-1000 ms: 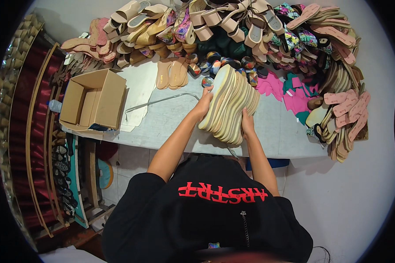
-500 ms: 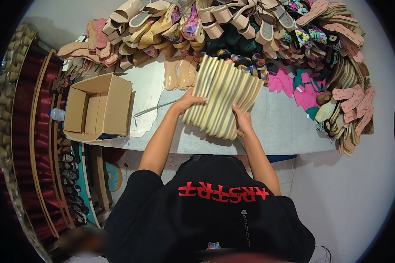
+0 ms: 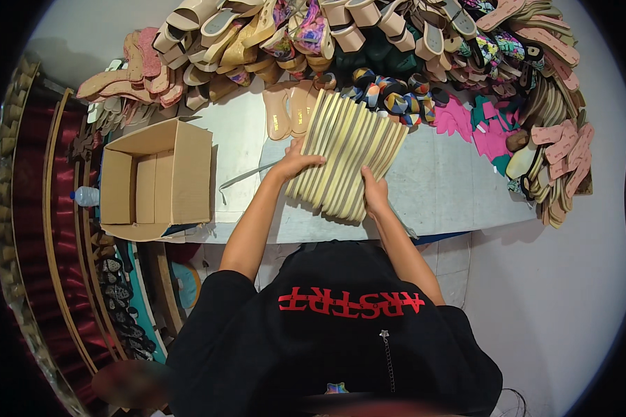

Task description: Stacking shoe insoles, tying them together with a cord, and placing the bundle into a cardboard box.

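A thick stack of shoe soles, its layered edges striped cream, yellow and grey-brown, is gripped between my two hands over the table. My left hand clasps its left side with the thumb across the front. On its lower right side, my right hand presses with the thumb up and the fingers mostly hidden behind. A grey strap lies on the table left of the stack. Another grey strip end shows beside my right wrist. Beyond the stack lie tan insoles, partly covered by it.
An open cardboard box stands at the table's left edge, beside a plastic bottle. Heaped sandals and shoes line the back. Pink and green scraps and pink-topped soles lie at the right. The grey table has a front edge near me.
The stack has tilted slightly and shifted a little left, with both hands still on it. A grey strip end now shows by my right wrist. The view has shifted slightly.
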`<action>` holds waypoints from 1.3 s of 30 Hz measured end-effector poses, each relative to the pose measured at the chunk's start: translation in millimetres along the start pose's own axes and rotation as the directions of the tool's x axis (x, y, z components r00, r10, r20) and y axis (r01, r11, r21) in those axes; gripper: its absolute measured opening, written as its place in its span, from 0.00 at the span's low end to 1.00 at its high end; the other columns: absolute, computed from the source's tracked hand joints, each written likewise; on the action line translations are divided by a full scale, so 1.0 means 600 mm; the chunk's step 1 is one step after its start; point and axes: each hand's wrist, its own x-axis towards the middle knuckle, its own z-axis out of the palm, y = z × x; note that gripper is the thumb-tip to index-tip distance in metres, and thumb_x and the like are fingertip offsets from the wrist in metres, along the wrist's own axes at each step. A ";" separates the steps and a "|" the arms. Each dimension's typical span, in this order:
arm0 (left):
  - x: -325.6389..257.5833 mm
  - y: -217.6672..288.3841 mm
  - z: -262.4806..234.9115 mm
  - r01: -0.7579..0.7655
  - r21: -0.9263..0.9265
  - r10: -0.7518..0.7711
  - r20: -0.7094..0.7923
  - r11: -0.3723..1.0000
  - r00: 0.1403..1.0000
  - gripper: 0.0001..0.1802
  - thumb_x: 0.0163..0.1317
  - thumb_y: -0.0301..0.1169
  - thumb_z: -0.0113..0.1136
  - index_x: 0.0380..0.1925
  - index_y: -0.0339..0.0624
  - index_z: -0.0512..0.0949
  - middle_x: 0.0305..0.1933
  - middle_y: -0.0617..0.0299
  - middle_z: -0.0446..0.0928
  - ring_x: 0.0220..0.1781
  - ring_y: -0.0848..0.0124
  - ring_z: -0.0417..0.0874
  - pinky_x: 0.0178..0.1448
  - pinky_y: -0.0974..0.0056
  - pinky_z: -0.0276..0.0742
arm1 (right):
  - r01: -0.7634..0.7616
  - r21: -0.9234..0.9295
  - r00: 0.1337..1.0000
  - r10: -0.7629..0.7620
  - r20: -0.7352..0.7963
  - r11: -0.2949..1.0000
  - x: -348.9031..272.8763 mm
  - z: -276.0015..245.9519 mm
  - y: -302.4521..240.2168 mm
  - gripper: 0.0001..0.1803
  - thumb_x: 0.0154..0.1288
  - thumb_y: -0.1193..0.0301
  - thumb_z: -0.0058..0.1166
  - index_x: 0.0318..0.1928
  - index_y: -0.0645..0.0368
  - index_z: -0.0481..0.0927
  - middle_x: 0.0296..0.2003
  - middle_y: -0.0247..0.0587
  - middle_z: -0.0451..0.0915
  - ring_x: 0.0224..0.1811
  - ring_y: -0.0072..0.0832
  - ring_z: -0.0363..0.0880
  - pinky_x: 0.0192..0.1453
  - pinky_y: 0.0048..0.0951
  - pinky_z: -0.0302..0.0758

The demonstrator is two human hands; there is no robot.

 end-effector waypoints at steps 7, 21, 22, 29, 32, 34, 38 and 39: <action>0.013 -0.004 -0.008 0.080 0.359 -0.077 -0.022 0.930 0.997 0.52 0.28 0.59 0.61 0.60 0.53 0.61 0.63 0.51 0.53 0.63 0.54 0.49 0.63 0.48 0.43 | 0.050 -0.021 0.996 -0.051 -0.072 0.999 0.016 0.007 0.026 0.29 0.58 0.63 0.52 0.52 0.75 0.65 0.47 0.55 0.72 0.48 0.37 0.72 0.51 0.30 0.67; -0.084 -0.017 0.106 0.244 0.414 -0.171 -0.205 0.877 0.964 0.47 0.33 0.62 0.58 0.55 0.48 0.67 0.56 0.52 0.60 0.57 0.54 0.57 0.57 0.51 0.51 | -0.038 -0.327 0.999 0.043 0.008 0.944 -0.006 -0.079 0.001 0.28 0.56 0.60 0.52 0.50 0.71 0.69 0.45 0.52 0.75 0.46 0.36 0.75 0.50 0.30 0.68; -0.090 -0.011 0.115 0.262 0.404 -0.176 -0.239 0.876 0.955 0.47 0.33 0.61 0.58 0.54 0.46 0.67 0.56 0.52 0.61 0.57 0.54 0.57 0.57 0.50 0.51 | -0.055 -0.340 0.998 0.054 -0.011 0.939 -0.001 -0.088 0.001 0.29 0.55 0.59 0.52 0.49 0.71 0.70 0.44 0.52 0.75 0.45 0.37 0.76 0.49 0.31 0.69; -0.079 -0.052 0.148 0.169 0.384 -0.068 -0.263 0.908 0.962 0.40 0.39 0.56 0.59 0.50 0.42 0.70 0.48 0.48 0.71 0.53 0.54 0.66 0.58 0.52 0.53 | -0.028 -0.445 1.000 0.022 -0.020 0.895 0.004 -0.117 0.003 0.31 0.52 0.56 0.53 0.48 0.71 0.70 0.44 0.55 0.75 0.46 0.39 0.75 0.49 0.31 0.69; -0.094 -0.039 0.172 0.108 0.178 -0.073 -0.193 0.978 0.979 0.42 0.39 0.54 0.61 0.51 0.35 0.67 0.44 0.47 0.74 0.54 0.57 0.68 0.59 0.55 0.54 | -0.031 -0.459 0.999 0.019 -0.030 0.888 0.003 -0.137 0.003 0.31 0.52 0.56 0.53 0.48 0.71 0.71 0.44 0.55 0.75 0.46 0.39 0.75 0.50 0.31 0.69; -0.102 -0.042 0.187 0.182 0.172 -0.123 -0.308 0.968 0.943 0.44 0.39 0.54 0.61 0.52 0.34 0.63 0.44 0.49 0.74 0.56 0.58 0.67 0.59 0.54 0.52 | -0.016 -0.456 1.000 0.004 -0.027 0.890 0.000 -0.143 0.004 0.31 0.52 0.56 0.54 0.47 0.71 0.71 0.44 0.55 0.75 0.46 0.39 0.75 0.50 0.31 0.68; -0.118 -0.024 0.215 0.188 0.271 -0.047 -0.453 0.944 0.890 0.43 0.40 0.54 0.60 0.51 0.37 0.60 0.43 0.51 0.74 0.54 0.58 0.68 0.57 0.52 0.50 | 0.013 -0.496 0.998 -0.037 -0.040 0.868 0.000 -0.161 0.010 0.31 0.51 0.56 0.54 0.47 0.71 0.71 0.43 0.56 0.76 0.46 0.40 0.75 0.50 0.31 0.68; -0.121 -0.016 0.216 0.215 0.281 -0.086 -0.410 0.936 0.908 0.42 0.41 0.54 0.59 0.50 0.38 0.60 0.43 0.51 0.74 0.53 0.58 0.67 0.55 0.51 0.50 | 0.018 -0.492 0.998 -0.043 -0.039 0.871 0.000 -0.164 0.011 0.31 0.51 0.55 0.54 0.47 0.71 0.72 0.43 0.56 0.76 0.46 0.40 0.75 0.50 0.31 0.68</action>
